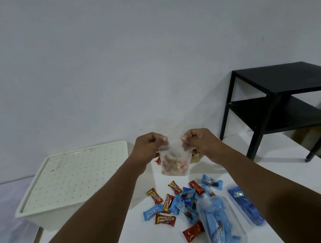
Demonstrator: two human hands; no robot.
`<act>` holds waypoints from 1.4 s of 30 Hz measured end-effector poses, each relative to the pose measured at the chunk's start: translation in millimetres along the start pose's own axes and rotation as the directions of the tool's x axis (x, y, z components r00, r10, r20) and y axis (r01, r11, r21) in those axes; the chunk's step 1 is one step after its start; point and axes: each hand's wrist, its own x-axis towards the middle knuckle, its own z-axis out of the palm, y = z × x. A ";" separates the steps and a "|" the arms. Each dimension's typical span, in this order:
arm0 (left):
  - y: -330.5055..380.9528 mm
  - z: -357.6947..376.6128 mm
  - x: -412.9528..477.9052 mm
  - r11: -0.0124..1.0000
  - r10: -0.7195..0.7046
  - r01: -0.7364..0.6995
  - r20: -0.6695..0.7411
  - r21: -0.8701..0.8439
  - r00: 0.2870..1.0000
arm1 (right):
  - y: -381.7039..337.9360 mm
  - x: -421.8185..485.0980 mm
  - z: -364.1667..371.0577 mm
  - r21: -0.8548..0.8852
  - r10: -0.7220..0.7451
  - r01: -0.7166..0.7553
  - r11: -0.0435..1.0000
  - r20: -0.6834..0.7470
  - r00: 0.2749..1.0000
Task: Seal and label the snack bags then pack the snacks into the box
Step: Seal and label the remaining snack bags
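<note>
Both hands are raised above the white table [127, 232], pinching the top edge of one small clear bag [174, 160] between them. Left hand [148, 148] grips the bag's upper left corner with thumb and fingers closed on it; right hand [199, 142] does the same at the upper right corner. The two hands are near each other, with only the bag's mouth between them. Whether that mouth is pressed closed cannot be told. The bag hangs upright in the air, clear of the table, its lower half filled with small mixed sweets in pink, brown and pale tones.

Below the bag, loose snacks [180, 201] lie scattered on the table: red and yellow wrapped bars mixed with blue wrapped ones. Nearer the person, on the right, a clear tray [221, 224] holds more blue packs, and just beside it to the right lies a blue pack [245, 206] under clear plastic.

On the left of the table sits a white box [73, 182] with its dotted lid on, well apart from the bag. Behind the right hand, a black side table [283, 107] stands against the plain wall.
</note>
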 end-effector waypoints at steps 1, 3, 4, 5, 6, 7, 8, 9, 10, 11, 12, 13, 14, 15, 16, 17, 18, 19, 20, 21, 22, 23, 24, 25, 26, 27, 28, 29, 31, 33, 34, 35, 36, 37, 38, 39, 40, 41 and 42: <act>0.2 -0.5 -1.2 1.000 0.004 -0.004 0.003 0.007 1.000 | -0.9 -0.6 1.4 -0.013 -0.014 0.014 1.000 -0.006 1.000; 1.1 -0.1 -3.6 1.000 0.014 -0.014 -0.009 0.006 1.000 | -3.5 -1.8 3.6 -0.037 -0.039 0.038 0.999 -0.019 0.999; 0.9 0.3 -4.3 1.000 0.017 -0.018 -0.021 -0.006 1.000 | -4.9 -2.4 4.6 -0.050 -0.050 0.049 0.998 -0.026 0.998; 0.3 0.3 -4.6 1.000 0.018 -0.018 -0.030 -0.025 0.999 | -6.0 -3.1 5.6 -0.060 -0.059 0.057 0.997 -0.035 0.998; -0.3 -0.1 -5.1 0.999 0.014 -0.016 -0.035 -0.048 0.999 | -7.0 -3.7 6.4 -0.065 -0.064 0.061 0.996 -0.045 0.997; -1.3 -0.9 -5.2 0.998 0.009 -0.012 -0.036 -0.068 0.999 | -7.8 -4.2 7.0 -0.064 -0.065 0.061 0.996 -0.058 0.996; -2.9 -2.0 -5.0 0.997 0.005 -0.008 -0.036 -0.079 0.999 | -8.3 -4.5 7.7 -0.059 -0.063 0.059 0.996 -0.070 0.996; -4.3 -3.3 -4.5 0.997 0.004 -0.007 -0.037 -0.078 0.999 | -8.6 -4.6 8.5 -0.054 -0.061 0.057 0.997 -0.076 0.995; -5.2 -4.3 -4.2 0.998 0.008 -0.011 -0.039 -0.064 0.999 | -8.4 -4.5 9.6 -0.050 -0.056 0.052 0.997 -0.075 0.996; -5.4 -5.0 -3.7 0.999 0.019 -0.020 -0.040 -0.042 0.999 | -8.3 -4.3 10.5 -0.051 -0.050 0.046 0.998 -0.069 0.996; -5.1 -5.2 -3.1 0.999 0.034 -0.035 -0.038 -0.017 0.999 | -8.7 -4.2 11.3 -0.066 -0.046 0.042 0.997 -0.059 0.997; -4.0 -5.3 -2.8 0.999 0.051 -0.051 -0.032 0.008 0.998 | -9.6 -4.1 12.2 -0.094 -0.047 0.043 0.995 -0.043 0.998; -2.5 -5.2 -2.7 0.998 0.066 -0.065 -0.021 0.026 0.998 | -10.8 -4.4 13.2 -0.125 -0.055 0.052 0.991 -0.025 0.998; -0.8 -5.2 -2.7 0.997 0.076 -0.076 -0.010 0.033 0.997 | -12.1 -4.1 14.1 -0.153 -0.070 0.067 0.986 -0.012 0.998; 0.6 -5.5 -2.6 0.996 0.079 -0.079 -0.002 0.029 0.997 | -13.5 -3.5 14.5 -0.173 -0.088 0.086 0.981 -0.007 0.996; 1.8 -6.2 -2.6 0.997 0.076 -0.076 0.002 0.013 0.997 | -14.8 -2.5 14.0 -0.190 -0.109 0.105 0.976 -0.009 0.994; 2.7 -7.0 -2.8 0.998 0.067 -0.067 0.003 -0.012 0.998 | -16.3 -1.5 13.2 -0.201 -0.128 0.123 0.972 -0.010 0.992; 3.4 -7.7 -3.2 0.998 0.053 -0.053 0.004 -0.039 0.999 | -17.9 -0.7 12.4 -0.205 -0.142 0.137 0.969 -0.009 0.990; 3.6 -8.5 -3.8 0.997 0.037 -0.037 0.008 -0.062 0.999 | -19.3 -0.1 12.1 -0.204 -0.153 0.149 0.968 -0.005 0.988; 3.8 -9.2 -4.4 0.997 0.024 -0.023 0.017 -0.076 1.000 | -20.7 0.3 12.3 -0.205 -0.162 0.158 0.966 -0.003 0.987; 4.0 -9.8 -5.0 0.997 0.016 -0.014 0.024 -0.082 1.000 | -21.6 0.6 13.1 -0.212 -0.170 0.166 0.963 -0.002 0.985; 4.1 -10.4 -5.3 0.996 0.014 -0.012 0.025 -0.087 1.000 | -22.3 1.0 14.1 -0.225 -0.176 0.171 0.959 -0.005 0.984; 4.0 -11.0 -5.3 0.996 0.019 -0.018 0.017 -0.093 1.000 | -22.7 1.1 15.6 -0.240 -0.180 0.174 0.955 -0.005 0.984; 3.9 -11.8 -5.1 0.995 0.028 -0.028 -0.001 -0.099 1.000 | -23.1 1.1 17.3 -0.250 -0.176 0.171 0.953 0.000 0.984; 3.9 -12.9 -4.7 0.994 0.039 -0.041 -0.019 -0.102 0.999 | -23.7 0.8 18.8 -0.250 -0.165 0.163 0.954 0.014 0.986; 4.3 -14.2 -4.5 0.994 0.053 -0.055 -0.027 -0.094 0.998 | -24.6 0.5 19.8 -0.236 -0.149 0.152 0.960 0.032 0.988; 5.1 -15.4 -4.8 0.995 0.068 -0.070 -0.022 -0.074 0.997 | -25.3 0.2 20.7 -0.220 -0.136 0.143 0.965 0.050 0.989; 6.0 -16.2 -5.5 0.995 0.083 -0.084 -0.008 -0.046 0.996 | -26.0 0.2 21.6 -0.216 -0.131 0.141 0.966 0.061 0.990; 7.1 -17.8 -7.4 0.995 0.097 -0.097 0.014 -0.010 0.995 | -26.8 0.9 23.2 -0.243 -0.145 0.156 0.957 0.065 0.987; 7.5 -21.0 -8.6 0.997 0.082 -0.081 0.024 -0.017 0.996 | -27.6 2.5 24.3 -0.272 -0.157 0.167 0.948 0.057 0.986; 7.6 -22.7 -9.2 0.997 0.069 -0.068 0.036 -0.025 0.997 | -28.2 3.1 24.8 -0.283 -0.157 0.167 0.944 0.057 0.986; 7.5 -24.4 -9.9 0.998 0.053 -0.051 0.054 -0.030 0.997 | -29.0 3.6 25.1 -0.290 -0.156 0.167 0.942 0.062 0.986; 7.4 -25.5 -10.5 0.999 0.035 -0.033 0.071 -0.034 0.997 | -29.6 4.0 25.5 -0.292 -0.155 0.169 0.941 0.071 0.985; 7.3 -26.3 -10.7 0.999 0.019 -0.016 0.084 -0.031 0.996 | -30.2 4.2 26.1 -0.292 -0.155 0.173 0.941 0.084 0.984; 7.1 -26.3 -10.7 1.000 0.009 -0.008 0.090 -0.015 0.996 | -30.4 4.2 27.2 -0.289 -0.153 0.175 0.941 0.097 0.983; 7.2 -25.8 -10.4 1.000 0.012 -0.013 0.091 0.016 0.996 | -30.4 4.5 28.4 -0.283 -0.149 0.174 0.943 0.108 0.983; 7.9 -25.2 -9.9 0.998 0.024 -0.028 0.088 0.050 0.996 | -29.7 5.1 28.9 -0.273 -0.141 0.168 0.947 0.113 0.983; 8.7 -24.9 -9.5 0.996 0.041 -0.047 0.083 0.075 0.996 | -28.8 5.9 28.6 -0.259 -0.128 0.154 0.953 0.116 0.985; 9.3 -25.0 -9.0 0.994 0.057 -0.064 0.076 0.087 0.995 | -27.1 6.5 27.6 -0.240 -0.107 0.132 0.962 0.117 0.987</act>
